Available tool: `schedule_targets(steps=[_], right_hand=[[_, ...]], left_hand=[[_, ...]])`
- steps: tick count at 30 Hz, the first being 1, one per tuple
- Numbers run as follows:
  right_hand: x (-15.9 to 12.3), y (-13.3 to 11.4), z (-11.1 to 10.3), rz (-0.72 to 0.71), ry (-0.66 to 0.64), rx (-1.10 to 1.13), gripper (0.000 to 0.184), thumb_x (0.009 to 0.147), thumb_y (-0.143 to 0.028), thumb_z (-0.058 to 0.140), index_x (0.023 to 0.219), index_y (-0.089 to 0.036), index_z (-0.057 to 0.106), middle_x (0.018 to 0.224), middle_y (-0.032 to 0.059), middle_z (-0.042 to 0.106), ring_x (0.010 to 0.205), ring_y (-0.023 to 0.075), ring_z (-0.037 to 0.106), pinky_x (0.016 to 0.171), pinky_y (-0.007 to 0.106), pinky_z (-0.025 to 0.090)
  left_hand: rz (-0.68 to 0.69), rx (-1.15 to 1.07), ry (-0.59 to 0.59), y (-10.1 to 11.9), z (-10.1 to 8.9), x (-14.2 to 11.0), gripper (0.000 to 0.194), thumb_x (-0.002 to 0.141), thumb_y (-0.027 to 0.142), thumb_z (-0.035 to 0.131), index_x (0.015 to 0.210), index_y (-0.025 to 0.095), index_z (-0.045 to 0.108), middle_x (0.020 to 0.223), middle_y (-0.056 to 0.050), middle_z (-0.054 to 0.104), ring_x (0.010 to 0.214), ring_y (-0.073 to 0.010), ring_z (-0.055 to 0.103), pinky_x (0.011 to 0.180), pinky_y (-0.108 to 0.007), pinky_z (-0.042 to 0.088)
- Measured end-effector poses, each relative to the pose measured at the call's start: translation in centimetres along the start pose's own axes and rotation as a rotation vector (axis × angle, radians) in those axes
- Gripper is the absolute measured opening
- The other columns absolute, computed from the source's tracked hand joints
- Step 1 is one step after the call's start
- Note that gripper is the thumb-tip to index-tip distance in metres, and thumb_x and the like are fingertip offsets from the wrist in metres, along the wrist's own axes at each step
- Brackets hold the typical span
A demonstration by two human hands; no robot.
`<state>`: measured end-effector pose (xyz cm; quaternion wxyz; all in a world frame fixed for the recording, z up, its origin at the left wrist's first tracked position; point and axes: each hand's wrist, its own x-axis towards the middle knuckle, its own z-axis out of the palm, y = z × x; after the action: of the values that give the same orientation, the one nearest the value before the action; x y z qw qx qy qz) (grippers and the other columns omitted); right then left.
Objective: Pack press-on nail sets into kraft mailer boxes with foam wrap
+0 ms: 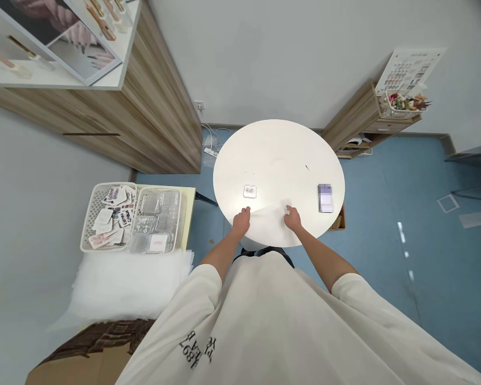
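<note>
Above the near edge of the round white table (276, 155), a thin white sheet (268, 222) is stretched between my hands. My left hand (241, 220) is closed on the sheet's left edge. On the other side, my right hand (292, 218) pinches its right part. Just beyond my left hand lies a small clear flat case (249, 191) with something pinkish inside. A purple and white box-like item (325, 198), blurred out, rests near the table's right edge. Whether the sheet is foam or paper, I cannot tell.
To the left, a white basket of cards (108, 219) and a basket of clear plastic boxes (156, 219) stand on a side table. A stack of white sheets (124, 280) lies before them. Wooden cabinets (160, 107) rise at the back left. A power strip (210, 152) lies on the floor.
</note>
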<state>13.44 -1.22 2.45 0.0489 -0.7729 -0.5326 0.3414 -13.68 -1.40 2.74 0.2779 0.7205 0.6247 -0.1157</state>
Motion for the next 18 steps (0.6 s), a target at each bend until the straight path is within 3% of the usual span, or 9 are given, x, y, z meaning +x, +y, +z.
schedule_targets(steps=[5, 10, 15, 18], right_hand=[[-0.1, -0.3, -0.2, -0.012, -0.028, -0.009, 0.051, 0.089, -0.016, 0.042, 0.138, -0.020, 0.055, 0.138, 0.0122, 0.054, 0.114, 0.0239, 0.062, 0.098, 0.035, 0.051], [-0.2, 0.4, -1.3, -0.047, -0.117, -0.058, 0.042, 0.094, -0.023, 0.043, 0.134, -0.020, 0.056, 0.137, 0.0117, 0.057, 0.117, 0.0234, 0.061, 0.096, 0.032, 0.049], [-0.1, 1.0, -4.0, -0.039, -0.275, -0.213, 0.050, 0.103, -0.043, 0.039, 0.149, -0.023, 0.042, 0.118, 0.0130, 0.068, 0.106, 0.0279, 0.066, 0.085, 0.036, 0.048], [0.0, 1.0, -5.4, -0.109, -0.271, -0.342, 0.043, 0.104, -0.044, 0.036, 0.137, -0.022, 0.053, 0.106, 0.0134, 0.070, 0.098, 0.0291, 0.067, 0.081, 0.036, 0.046]], left_hand=[[-0.023, 0.046, 0.144, 0.9, -3.6, 4.1, 0.043, 0.093, 0.005, 0.046, 0.134, 0.017, 0.044, 0.123, -0.016, 0.057, 0.103, -0.0251, 0.064, 0.088, -0.035, 0.048], [0.091, 0.037, 0.271, 4.5, -6.7, 7.8, 0.042, 0.091, 0.005, 0.046, 0.132, 0.017, 0.050, 0.125, -0.017, 0.058, 0.123, -0.0303, 0.054, 0.104, -0.040, 0.039], [0.267, 0.053, 0.267, 8.9, -8.2, 10.9, 0.045, 0.089, 0.003, 0.043, 0.131, 0.016, 0.053, 0.123, -0.017, 0.059, 0.124, -0.0311, 0.051, 0.111, -0.045, 0.031], [0.353, 0.072, 0.257, 11.4, -8.1, 12.8, 0.046, 0.086, 0.003, 0.044, 0.130, 0.014, 0.054, 0.125, -0.019, 0.058, 0.129, -0.0336, 0.049, 0.115, -0.050, 0.026]])
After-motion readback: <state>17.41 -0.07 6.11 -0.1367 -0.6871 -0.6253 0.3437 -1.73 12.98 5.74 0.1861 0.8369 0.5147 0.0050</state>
